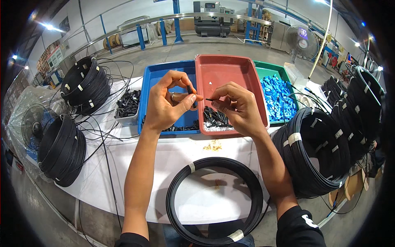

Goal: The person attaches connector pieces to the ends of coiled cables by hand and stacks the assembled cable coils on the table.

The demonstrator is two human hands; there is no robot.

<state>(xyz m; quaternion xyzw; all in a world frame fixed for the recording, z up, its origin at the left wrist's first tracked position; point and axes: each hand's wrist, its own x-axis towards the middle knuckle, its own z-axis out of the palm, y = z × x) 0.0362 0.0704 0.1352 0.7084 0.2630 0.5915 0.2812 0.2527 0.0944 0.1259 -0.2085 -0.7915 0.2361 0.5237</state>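
Both my hands are raised over the trays, fingertips close together. My left hand [162, 105] is closed around a small black tube-shaped part [190, 91], which stands nearly upright between thumb and fingers. In a pinch, my right hand [242, 106] holds a thin black piece [210, 99] whose tip points toward the left hand. Fingers cover most of that piece, so I cannot tell whether it is a cable end or a loose part. Nearest me, a coil of black cable [256, 197], bound with pale tape, lies at the table's front edge, partly overhanging it.
Black parts lie in a blue tray [154, 78], a red tray [226, 70] and a white tub [131, 120]. A green tray [266, 70] holds blue pieces [279, 99]. Cable coils stand at left [61, 150] and right [337, 158]. Loose cables trail across the white table [160, 164].
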